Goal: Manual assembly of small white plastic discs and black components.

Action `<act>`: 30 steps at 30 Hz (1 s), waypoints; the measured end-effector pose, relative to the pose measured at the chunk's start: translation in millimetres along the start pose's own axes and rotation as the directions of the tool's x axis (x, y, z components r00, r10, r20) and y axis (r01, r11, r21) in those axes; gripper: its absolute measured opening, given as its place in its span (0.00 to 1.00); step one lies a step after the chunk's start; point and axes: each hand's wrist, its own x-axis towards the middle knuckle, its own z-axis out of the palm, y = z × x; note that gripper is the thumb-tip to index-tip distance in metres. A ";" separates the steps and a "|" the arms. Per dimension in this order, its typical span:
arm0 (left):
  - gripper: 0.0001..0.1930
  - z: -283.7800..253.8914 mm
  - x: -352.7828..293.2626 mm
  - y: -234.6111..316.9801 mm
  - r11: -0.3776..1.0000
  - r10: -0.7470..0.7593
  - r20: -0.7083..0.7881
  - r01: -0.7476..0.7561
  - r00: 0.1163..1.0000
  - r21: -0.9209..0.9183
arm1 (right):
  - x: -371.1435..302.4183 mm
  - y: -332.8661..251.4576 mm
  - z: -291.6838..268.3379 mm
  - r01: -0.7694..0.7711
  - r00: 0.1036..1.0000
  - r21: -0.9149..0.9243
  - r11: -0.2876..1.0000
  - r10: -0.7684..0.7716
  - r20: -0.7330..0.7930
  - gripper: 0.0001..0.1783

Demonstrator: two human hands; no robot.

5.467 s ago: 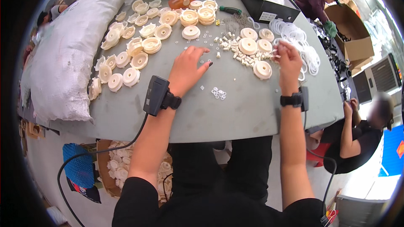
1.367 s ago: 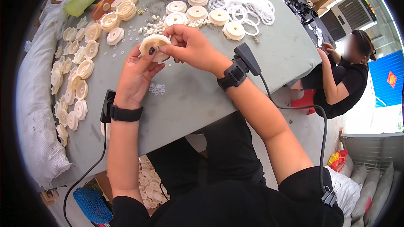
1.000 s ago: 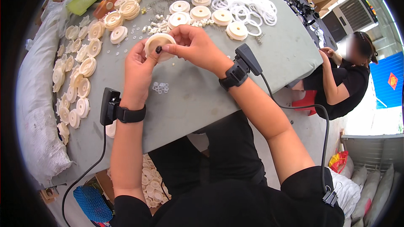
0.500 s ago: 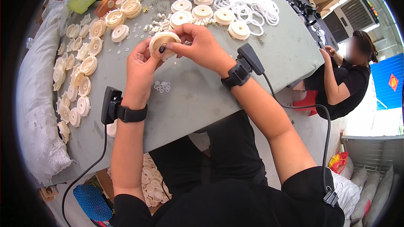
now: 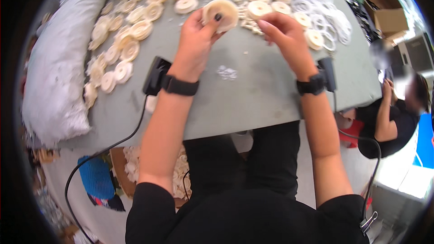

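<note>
My left hand (image 5: 194,38) grips a round cream plastic cup-like part (image 5: 229,12) by its edge, its hollow side facing up. A small black piece (image 5: 218,17) shows at the thumb, against the part's inside. To the right, my right hand (image 5: 289,36) is off that part, its fingers loosely bent and apart, with nothing visible in them. It hovers beside cream discs (image 5: 259,10) and a scatter of small cream pieces (image 5: 246,20). Small translucent rings (image 5: 227,72) lie in a little heap on the grey table (image 5: 253,95), between my forearms.
Many cream round parts (image 5: 129,50) cover the table's left side, beside a long white sack (image 5: 61,72). White rings (image 5: 318,18) are piled at the far right. Under the table sits a box of cream parts (image 5: 131,162). Another person (image 5: 398,122) sits at the right.
My right hand has let go of the cream part and moved right. My left hand keeps hold of it. The whole view has shifted, with the table now higher in the picture.
</note>
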 end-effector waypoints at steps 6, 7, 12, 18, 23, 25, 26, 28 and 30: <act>0.14 -15.6 5.2 -0.7 0.943 0.016 0.095 0.017 0.995 -0.331 | -13.2 -10.5 16.2 0.058 0.864 -0.381 0.923 0.145 0.482 0.07; 0.14 -17.9 3.6 0.4 0.945 0.016 0.084 0.012 0.996 -0.326 | -13.8 -10.4 21.5 0.062 0.860 -0.373 0.926 0.140 0.492 0.07; 0.14 -11.9 1.6 5.2 0.926 -0.014 0.119 0.058 0.993 -0.373 | -14.9 -12.1 27.4 0.208 0.845 -0.479 0.853 0.090 0.527 0.05; 0.14 -14.0 0.9 5.6 0.941 -0.006 0.220 0.080 0.975 -0.330 | -18.5 -8.4 29.5 0.318 0.841 -0.514 0.796 0.013 0.540 0.03; 0.17 -14.0 -1.4 6.3 0.895 0.043 0.377 0.132 0.925 -0.426 | -13.5 -13.5 23.2 0.051 0.953 -0.168 0.984 0.002 0.302 0.05; 0.20 -11.1 -4.1 9.0 0.879 0.061 0.458 0.170 0.887 -0.446 | -11.7 -20.4 19.0 -0.009 0.991 -0.011 1.000 0.010 0.130 0.05; 0.21 -10.2 -6.1 9.6 0.880 0.059 0.505 0.194 0.861 -0.433 | -12.0 -22.3 18.1 0.035 0.997 0.050 0.998 -0.039 0.063 0.05; 0.25 -5.4 -9.2 8.7 0.887 0.057 0.546 0.209 0.836 -0.413 | -13.6 -24.0 19.4 0.102 0.995 0.154 0.983 -0.098 -0.031 0.06; 0.23 -4.3 -8.6 5.0 0.874 0.081 0.608 0.237 0.790 -0.425 | -15.1 -23.5 24.1 0.129 0.991 0.159 0.979 -0.123 -0.046 0.05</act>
